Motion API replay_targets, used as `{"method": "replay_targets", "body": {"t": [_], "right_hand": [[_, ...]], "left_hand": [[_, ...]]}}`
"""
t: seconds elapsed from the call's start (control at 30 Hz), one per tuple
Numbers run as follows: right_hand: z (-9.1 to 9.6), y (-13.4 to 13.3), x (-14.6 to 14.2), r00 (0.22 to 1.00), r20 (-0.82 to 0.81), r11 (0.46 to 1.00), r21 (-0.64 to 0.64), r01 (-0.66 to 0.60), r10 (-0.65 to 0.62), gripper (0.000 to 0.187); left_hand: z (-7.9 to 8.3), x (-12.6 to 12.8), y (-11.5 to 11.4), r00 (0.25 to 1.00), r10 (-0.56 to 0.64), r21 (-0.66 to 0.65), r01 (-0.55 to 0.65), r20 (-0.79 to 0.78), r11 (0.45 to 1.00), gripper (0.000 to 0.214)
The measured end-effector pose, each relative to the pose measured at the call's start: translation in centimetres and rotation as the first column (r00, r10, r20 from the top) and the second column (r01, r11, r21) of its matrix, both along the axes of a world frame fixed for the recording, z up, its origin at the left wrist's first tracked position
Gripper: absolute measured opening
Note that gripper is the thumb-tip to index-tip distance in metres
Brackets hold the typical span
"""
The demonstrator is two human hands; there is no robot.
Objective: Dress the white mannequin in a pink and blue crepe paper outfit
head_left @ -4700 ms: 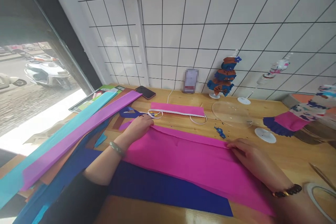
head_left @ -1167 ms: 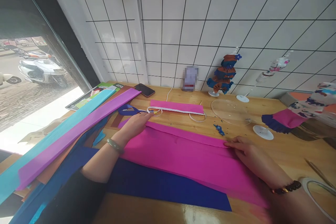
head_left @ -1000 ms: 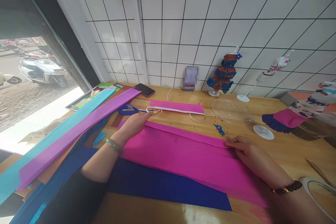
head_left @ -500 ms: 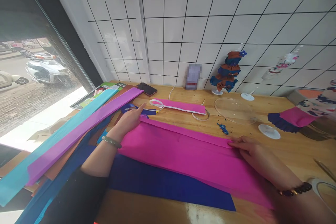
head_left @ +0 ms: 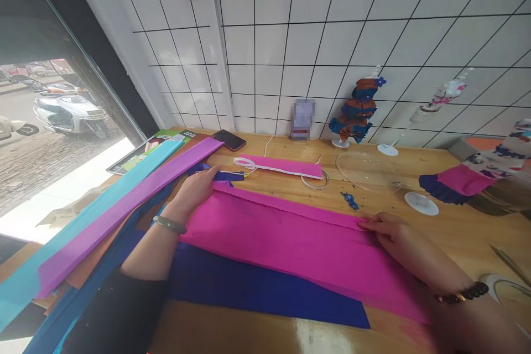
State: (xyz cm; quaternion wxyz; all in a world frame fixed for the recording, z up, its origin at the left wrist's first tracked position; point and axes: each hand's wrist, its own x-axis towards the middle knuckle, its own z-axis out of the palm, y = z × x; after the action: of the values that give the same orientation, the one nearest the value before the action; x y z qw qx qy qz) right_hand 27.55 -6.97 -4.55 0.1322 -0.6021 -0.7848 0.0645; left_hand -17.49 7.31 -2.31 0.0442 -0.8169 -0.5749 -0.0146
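A wide sheet of pink crepe paper (head_left: 274,232) lies across the table, its far edge folded over in a narrow band. At the sheet's far left corner is my left hand (head_left: 197,191), closed on the end of the fold; some fingertips are hidden. My right hand (head_left: 385,228) pinches the folded edge farther right between thumb and fingers. Under the pink sheet, a dark blue sheet (head_left: 265,293) sticks out along the near side. Just beyond my left hand lies a small dark blue piece (head_left: 232,176).
Long turquoise (head_left: 95,215) and purple strips (head_left: 128,202) lie at the left. Behind are a phone (head_left: 229,140), a pink strip with white cord (head_left: 286,167) and a clear disc (head_left: 365,171). Dressed figures (head_left: 357,110) stand by the tiled wall; a tape roll (head_left: 493,293) lies right.
My left hand has shifted slightly left, and the pink crepe paper's left corner has moved with it. The right hand keeps its pinch in nearly the same place. The view has turned a little.
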Motion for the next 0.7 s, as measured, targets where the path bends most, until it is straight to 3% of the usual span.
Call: {"method": "replay_targets", "body": {"t": [0.3,0.5,0.7], "right_hand": [[0.0,0.1,0.0,1.000,-0.006,1.000,0.001,-0.010,0.010,0.038],[-0.4,0.1,0.3,1.000,0.022,1.000,0.013,-0.006,0.006,0.038],[-0.4,-0.1,0.1,0.999,0.037,0.999,0.043,-0.008,0.006,0.039]], "left_hand": [[1.3,1.3,-0.8,0.996,-0.081,0.167,0.071,0.050,0.983,0.058],[0.9,5.0,-2.2,0.892,-0.401,0.198,0.363,0.209,0.910,0.030],[-0.1,7.2,-3.9,0.802,-0.552,0.067,0.553,0.229,0.831,0.030]]}}
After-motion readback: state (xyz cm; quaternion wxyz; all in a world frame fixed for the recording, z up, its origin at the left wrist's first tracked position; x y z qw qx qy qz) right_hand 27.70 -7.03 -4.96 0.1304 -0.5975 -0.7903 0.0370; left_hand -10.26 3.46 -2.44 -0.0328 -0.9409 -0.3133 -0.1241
